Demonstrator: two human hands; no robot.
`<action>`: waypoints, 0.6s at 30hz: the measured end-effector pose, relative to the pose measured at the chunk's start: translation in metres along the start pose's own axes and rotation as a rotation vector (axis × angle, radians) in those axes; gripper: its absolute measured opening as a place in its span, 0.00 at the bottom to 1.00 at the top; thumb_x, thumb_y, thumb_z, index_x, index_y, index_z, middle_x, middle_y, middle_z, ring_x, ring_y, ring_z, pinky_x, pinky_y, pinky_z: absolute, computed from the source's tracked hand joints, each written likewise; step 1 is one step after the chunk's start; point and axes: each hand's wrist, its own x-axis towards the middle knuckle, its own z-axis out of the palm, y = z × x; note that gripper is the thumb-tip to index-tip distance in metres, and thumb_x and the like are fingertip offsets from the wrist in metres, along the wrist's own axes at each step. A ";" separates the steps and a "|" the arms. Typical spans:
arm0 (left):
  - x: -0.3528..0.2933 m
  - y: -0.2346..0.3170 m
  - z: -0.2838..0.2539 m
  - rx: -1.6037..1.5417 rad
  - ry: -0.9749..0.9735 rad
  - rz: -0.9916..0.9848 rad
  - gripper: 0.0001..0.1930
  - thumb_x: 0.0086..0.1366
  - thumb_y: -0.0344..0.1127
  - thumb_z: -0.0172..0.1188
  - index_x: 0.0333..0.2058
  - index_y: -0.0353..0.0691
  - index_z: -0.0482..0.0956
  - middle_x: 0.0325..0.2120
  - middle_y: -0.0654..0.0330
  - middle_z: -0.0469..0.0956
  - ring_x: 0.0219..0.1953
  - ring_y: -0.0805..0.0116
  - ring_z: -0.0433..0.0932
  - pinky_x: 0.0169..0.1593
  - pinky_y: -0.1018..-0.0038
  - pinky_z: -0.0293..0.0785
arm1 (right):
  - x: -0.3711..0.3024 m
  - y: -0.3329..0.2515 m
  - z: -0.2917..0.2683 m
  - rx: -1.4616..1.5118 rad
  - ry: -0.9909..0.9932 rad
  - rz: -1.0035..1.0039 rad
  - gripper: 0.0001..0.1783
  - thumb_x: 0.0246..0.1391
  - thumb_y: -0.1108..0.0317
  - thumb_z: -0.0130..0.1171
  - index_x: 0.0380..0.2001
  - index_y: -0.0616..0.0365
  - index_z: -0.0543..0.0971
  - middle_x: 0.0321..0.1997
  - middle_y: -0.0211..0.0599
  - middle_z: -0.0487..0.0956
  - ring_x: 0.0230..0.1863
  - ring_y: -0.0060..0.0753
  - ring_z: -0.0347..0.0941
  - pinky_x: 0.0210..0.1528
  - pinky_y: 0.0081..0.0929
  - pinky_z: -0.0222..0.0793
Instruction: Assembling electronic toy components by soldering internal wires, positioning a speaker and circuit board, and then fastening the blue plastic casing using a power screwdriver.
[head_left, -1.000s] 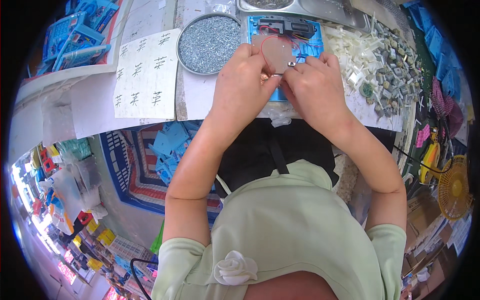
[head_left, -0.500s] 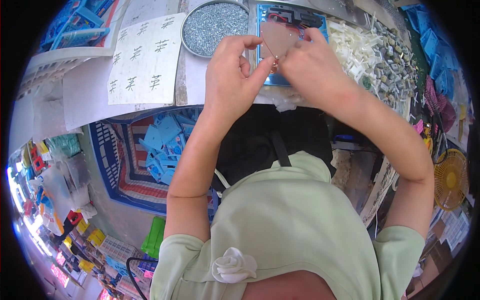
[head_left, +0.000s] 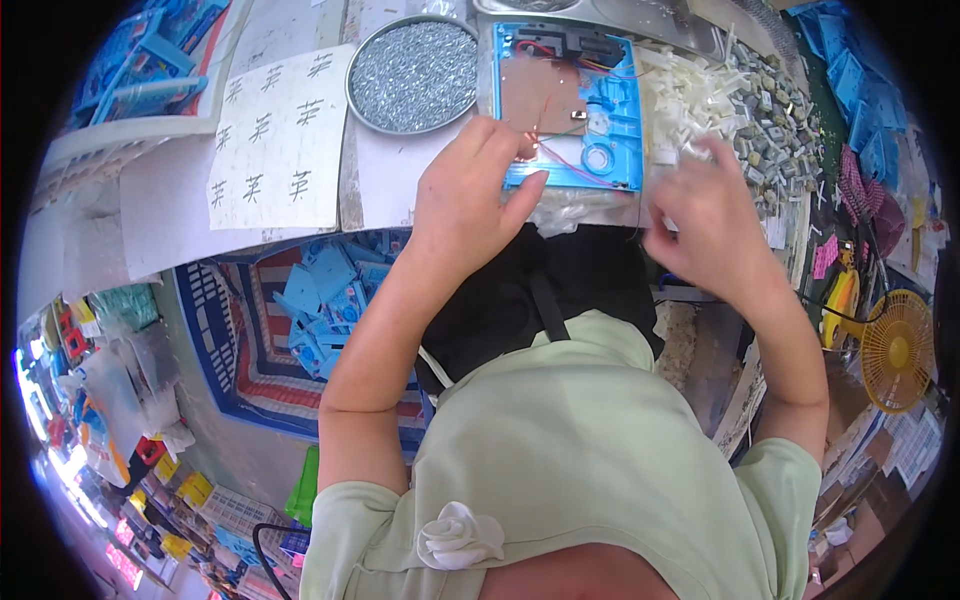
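A blue plastic case (head_left: 622, 120) lies on the worktable in front of me. Inside it are a brown circuit board (head_left: 540, 92), a black component block (head_left: 565, 45) along the far edge, and thin red and pink wires (head_left: 565, 163). My left hand (head_left: 465, 195) grips the case's near left corner, its fingers over the board's edge and its thumb lower on the case. My right hand (head_left: 710, 220) is off the case, to its right, in front of white plastic pieces (head_left: 685, 105). Motion blurs its fingers, so whether they hold anything is unclear.
A round tray of small screws (head_left: 415, 75) stands left of the case. Left of that lies a marked paper sheet (head_left: 275, 140). Small grey parts (head_left: 775, 120) are heaped at the right. A blue crate (head_left: 225, 345) holding blue plastic pieces sits below the table; a yellow fan (head_left: 893, 350) stands far right.
My right hand has left the board and moved right, toward me. My left hand has dropped to the case's near left corner. Board and wires are now uncovered.
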 end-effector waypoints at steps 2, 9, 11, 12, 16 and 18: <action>0.002 -0.001 0.000 0.005 -0.030 0.005 0.12 0.57 0.30 0.69 0.39 0.39 0.79 0.37 0.56 0.78 0.39 0.53 0.80 0.42 0.63 0.77 | -0.038 0.007 -0.003 0.028 -0.103 0.080 0.05 0.35 0.72 0.64 0.20 0.56 0.77 0.23 0.38 0.76 0.35 0.44 0.75 0.58 0.46 0.66; 0.008 0.013 -0.008 0.080 -0.106 -0.084 0.10 0.57 0.27 0.69 0.38 0.37 0.79 0.35 0.57 0.79 0.36 0.60 0.80 0.39 0.69 0.75 | -0.117 0.029 -0.009 0.142 -0.202 0.417 0.08 0.35 0.71 0.66 0.20 0.57 0.76 0.21 0.39 0.74 0.30 0.45 0.73 0.36 0.39 0.69; 0.016 0.017 -0.004 0.120 -0.091 -0.059 0.10 0.58 0.26 0.68 0.39 0.37 0.79 0.35 0.57 0.78 0.36 0.60 0.80 0.38 0.69 0.76 | -0.112 0.027 -0.007 0.237 -0.060 0.477 0.10 0.39 0.67 0.69 0.21 0.56 0.77 0.20 0.38 0.74 0.29 0.44 0.73 0.33 0.39 0.69; 0.019 0.020 -0.001 0.146 -0.083 -0.043 0.11 0.58 0.26 0.68 0.39 0.37 0.79 0.34 0.57 0.78 0.36 0.60 0.80 0.38 0.69 0.76 | -0.105 0.024 -0.004 0.288 0.018 0.504 0.11 0.41 0.65 0.71 0.21 0.56 0.77 0.20 0.38 0.74 0.29 0.44 0.73 0.31 0.38 0.68; 0.040 0.020 0.004 0.172 -0.143 -0.041 0.11 0.58 0.26 0.68 0.40 0.37 0.79 0.34 0.56 0.78 0.35 0.58 0.81 0.38 0.67 0.77 | -0.046 -0.003 0.011 0.399 0.169 0.318 0.16 0.46 0.57 0.73 0.23 0.55 0.78 0.21 0.36 0.76 0.28 0.43 0.74 0.31 0.39 0.69; 0.048 0.014 0.008 0.197 -0.138 -0.048 0.11 0.58 0.27 0.67 0.39 0.36 0.79 0.33 0.56 0.78 0.34 0.58 0.81 0.38 0.66 0.78 | -0.014 -0.015 0.029 0.374 0.291 0.204 0.15 0.49 0.57 0.71 0.23 0.55 0.78 0.22 0.37 0.77 0.29 0.44 0.76 0.32 0.39 0.69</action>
